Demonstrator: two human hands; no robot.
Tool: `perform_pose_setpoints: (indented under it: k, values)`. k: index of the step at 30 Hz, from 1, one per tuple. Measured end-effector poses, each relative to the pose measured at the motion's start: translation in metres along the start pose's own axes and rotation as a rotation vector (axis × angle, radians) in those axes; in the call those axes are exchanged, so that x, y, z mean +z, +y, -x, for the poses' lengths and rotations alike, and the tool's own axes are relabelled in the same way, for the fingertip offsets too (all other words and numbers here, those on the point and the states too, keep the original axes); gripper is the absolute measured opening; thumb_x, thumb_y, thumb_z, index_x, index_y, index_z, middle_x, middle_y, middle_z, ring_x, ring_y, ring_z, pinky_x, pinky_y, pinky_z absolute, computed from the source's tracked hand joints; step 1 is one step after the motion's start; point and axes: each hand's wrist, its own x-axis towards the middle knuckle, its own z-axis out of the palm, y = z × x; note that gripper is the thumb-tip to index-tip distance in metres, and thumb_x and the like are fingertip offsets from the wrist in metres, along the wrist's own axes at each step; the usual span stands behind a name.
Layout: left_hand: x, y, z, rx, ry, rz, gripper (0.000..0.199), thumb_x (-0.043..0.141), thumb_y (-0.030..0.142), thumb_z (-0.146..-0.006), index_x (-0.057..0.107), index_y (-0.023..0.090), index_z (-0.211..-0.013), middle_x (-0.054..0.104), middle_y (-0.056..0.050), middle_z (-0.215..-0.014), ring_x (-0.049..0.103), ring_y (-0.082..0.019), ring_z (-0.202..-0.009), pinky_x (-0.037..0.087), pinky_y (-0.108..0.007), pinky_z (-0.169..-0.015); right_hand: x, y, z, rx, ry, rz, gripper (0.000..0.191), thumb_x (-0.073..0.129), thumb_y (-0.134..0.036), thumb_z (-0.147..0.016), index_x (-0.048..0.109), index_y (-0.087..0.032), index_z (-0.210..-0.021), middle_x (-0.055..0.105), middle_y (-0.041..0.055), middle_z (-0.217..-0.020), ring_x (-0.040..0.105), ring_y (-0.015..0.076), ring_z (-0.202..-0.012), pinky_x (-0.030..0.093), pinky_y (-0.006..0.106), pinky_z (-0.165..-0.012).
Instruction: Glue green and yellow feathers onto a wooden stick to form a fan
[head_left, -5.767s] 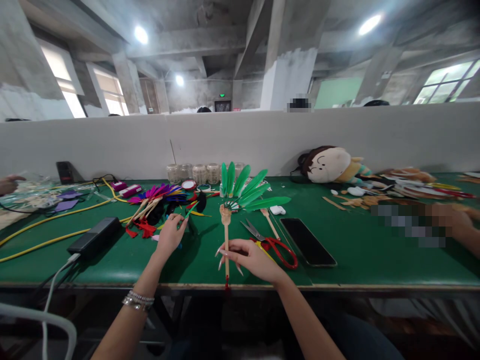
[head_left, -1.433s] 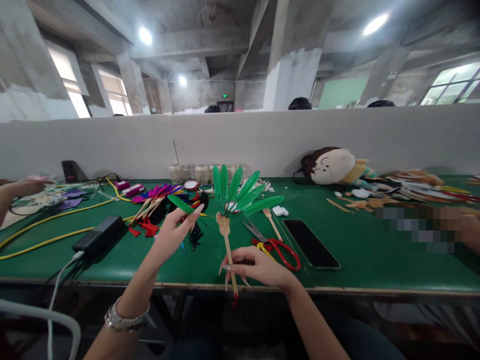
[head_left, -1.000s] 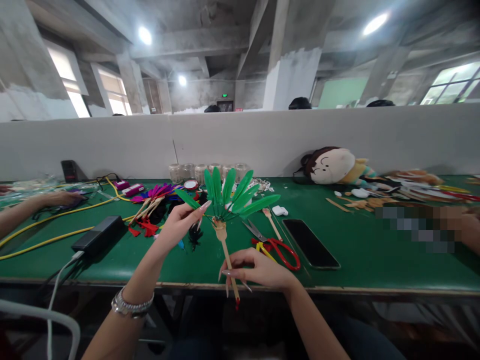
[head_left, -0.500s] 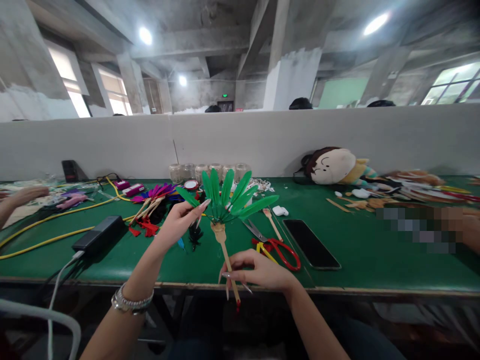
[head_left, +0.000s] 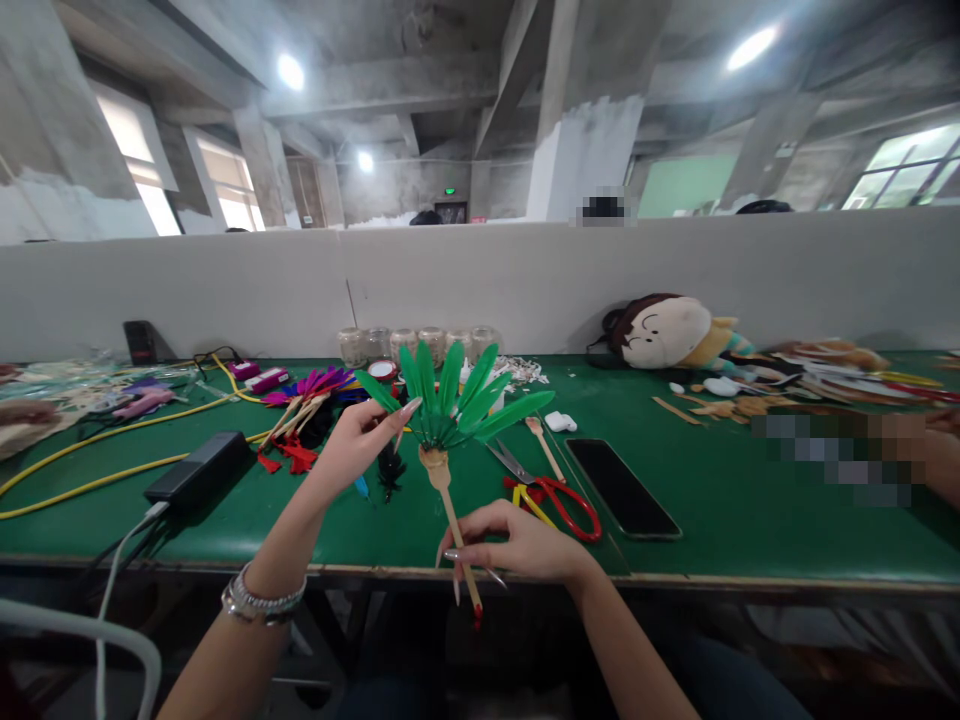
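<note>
Above the green tabletop, the right hand grips the wooden stick of a green feather fan, while the left hand pinches a feather now joined to its left side.

3 ceiling lights shine over concrete pillars and a grey partition

A craft workshop in a factory-like hall: a long green workbench strewn with dyed feathers, low partition, bare concrete pillars
</note>
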Motion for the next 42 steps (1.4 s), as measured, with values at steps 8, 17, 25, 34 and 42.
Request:
perform_pose_setpoints:
  k: [8, 17, 25, 34, 42]
  values:
    - [0.002, -0.003, 0.0, 0.045, 0.022, 0.014, 0.034, 0.053, 0.042, -0.076, 0.049, 0.015, -0.056, 0.032, 0.006, -0.048, 0.024, -0.006, -0.044, 0.017, -0.021, -0.041, 0.0, 0.003, 0.001, -0.027, 0.003, 0.045, 0.031, 0.054, -0.038, -0.078, 0.068, -0.013, -0.092, 0.066, 0.0046, -0.078, 0.058, 0.0152, -0.075, 0.044, 0.024, -0.07]
    - [0.004, -0.007, 0.0, 0.076, 0.032, -0.008, 0.032, 0.052, 0.04, -0.077, 0.049, 0.015, -0.057, 0.033, 0.005, -0.049, 0.025, -0.006, -0.044, 0.018, -0.021, -0.04, 0.0, 0.005, 0.0, -0.056, -0.012, 0.082, 0.036, 0.052, -0.04, -0.079, 0.067, -0.012, -0.097, 0.067, 0.0056, -0.078, 0.059, 0.016, -0.075, 0.044, 0.025, -0.072]
    - [0.002, -0.011, 0.0, -0.029, -0.03, 0.073, 0.037, 0.048, 0.046, -0.078, 0.044, 0.016, -0.057, 0.03, 0.006, -0.049, 0.023, -0.005, -0.044, 0.017, -0.021, -0.04, 0.001, 0.003, 0.0, -0.037, 0.005, 0.082, 0.034, 0.052, -0.04, -0.079, 0.067, -0.014, -0.097, 0.067, 0.0051, -0.074, 0.059, 0.0146, -0.071, 0.043, 0.023, -0.067]
    - [-0.003, -0.013, 0.005, 0.025, -0.14, -0.008, 0.03, 0.054, 0.041, -0.075, 0.056, 0.014, -0.065, 0.036, 0.005, -0.05, 0.028, -0.006, -0.048, 0.023, -0.02, -0.043, 0.001, 0.002, 0.0, -0.037, -0.004, 0.073, 0.034, 0.052, -0.04, -0.079, 0.067, -0.014, -0.097, 0.067, 0.0052, -0.075, 0.057, 0.0141, -0.07, 0.043, 0.023, -0.065]
    - [-0.002, -0.013, 0.004, -0.002, -0.221, 0.014, 0.04, 0.052, 0.043, -0.076, 0.043, 0.015, -0.049, 0.03, 0.005, -0.046, 0.026, -0.005, -0.044, 0.021, -0.02, -0.04, 0.0, 0.003, 0.0, -0.036, -0.003, 0.081, 0.034, 0.053, -0.039, -0.078, 0.067, -0.014, -0.096, 0.067, 0.0053, -0.076, 0.058, 0.0147, -0.072, 0.043, 0.022, -0.066]
